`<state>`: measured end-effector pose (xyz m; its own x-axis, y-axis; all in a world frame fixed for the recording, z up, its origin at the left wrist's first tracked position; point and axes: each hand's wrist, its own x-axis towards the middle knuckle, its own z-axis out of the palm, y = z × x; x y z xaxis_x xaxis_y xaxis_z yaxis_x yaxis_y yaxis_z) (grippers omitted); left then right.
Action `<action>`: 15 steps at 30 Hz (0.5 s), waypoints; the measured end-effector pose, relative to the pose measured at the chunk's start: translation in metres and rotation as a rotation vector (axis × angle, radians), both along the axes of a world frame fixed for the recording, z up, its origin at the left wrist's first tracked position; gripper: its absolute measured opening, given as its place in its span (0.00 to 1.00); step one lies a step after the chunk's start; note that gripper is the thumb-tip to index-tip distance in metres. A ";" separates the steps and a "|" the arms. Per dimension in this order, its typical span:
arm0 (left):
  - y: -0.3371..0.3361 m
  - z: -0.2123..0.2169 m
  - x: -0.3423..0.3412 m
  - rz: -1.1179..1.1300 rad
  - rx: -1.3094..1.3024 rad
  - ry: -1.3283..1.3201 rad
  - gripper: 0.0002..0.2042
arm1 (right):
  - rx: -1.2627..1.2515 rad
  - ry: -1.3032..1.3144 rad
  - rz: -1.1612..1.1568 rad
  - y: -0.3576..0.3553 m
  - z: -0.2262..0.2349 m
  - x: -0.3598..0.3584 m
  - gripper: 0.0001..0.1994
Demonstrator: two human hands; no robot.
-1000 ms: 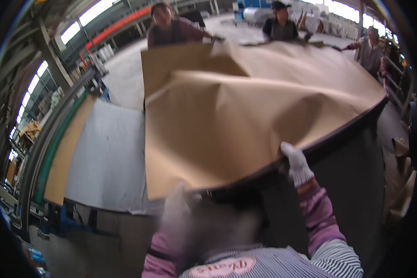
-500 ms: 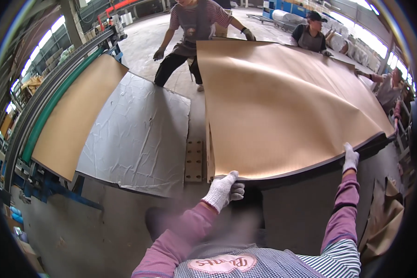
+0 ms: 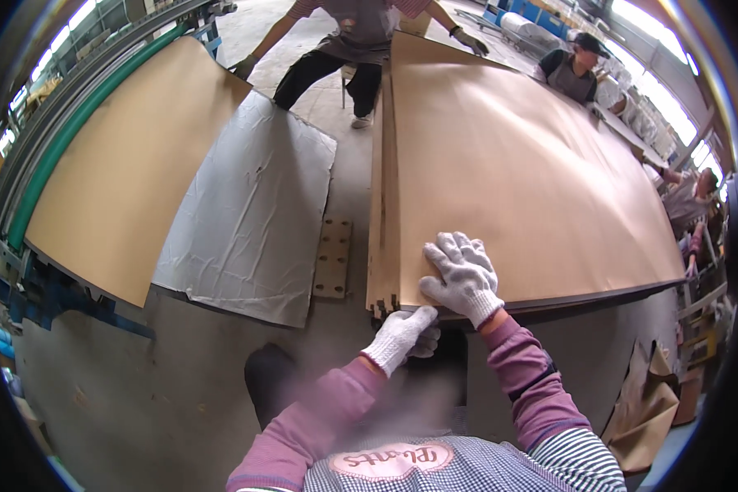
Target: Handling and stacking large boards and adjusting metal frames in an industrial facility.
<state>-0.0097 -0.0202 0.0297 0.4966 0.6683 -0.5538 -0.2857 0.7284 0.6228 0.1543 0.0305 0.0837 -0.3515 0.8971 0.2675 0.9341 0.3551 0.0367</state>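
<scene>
Compared with the earlier frame, the right hand [image 3: 463, 277] is now lying close beside the left hand [image 3: 403, 334] instead of holding the sheet [image 3: 541, 172] far to the right. The sheet is lying smoother, while the board [image 3: 131, 164] is showing wider beside the grey panel [image 3: 254, 205].

The board is lying well left of both hands' fingers, a co-worker's hand [image 3: 244, 67] touching its far corner. Nearer the left fingers, the grey panel is showing wrinkles; a holed block [image 3: 333, 256] is lying between it and those fingers. The left fingers are curling nearly closed at the sheet's near-left corner, apparently pinching its edge, though the grip is partly hidden. The right fingers are spreading open, palm down, gripping nothing; the sheet is stretching beyond and rightward of them. That corner is apparently being steadied and pressed flat.
</scene>
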 end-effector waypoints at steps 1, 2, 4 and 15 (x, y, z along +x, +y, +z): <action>0.004 -0.002 -0.018 -0.034 -0.014 0.011 0.13 | 0.005 -0.001 0.019 0.010 -0.009 0.001 0.28; 0.007 -0.009 -0.047 -0.044 -0.036 0.035 0.12 | -0.006 0.002 0.051 0.016 -0.014 -0.008 0.28; 0.015 -0.032 -0.131 0.210 -0.006 0.012 0.10 | -0.028 0.001 0.091 0.017 -0.021 -0.028 0.28; 0.001 -0.231 -0.508 1.327 -0.329 1.396 0.52 | -0.011 -0.196 0.085 0.012 -0.046 -0.011 0.27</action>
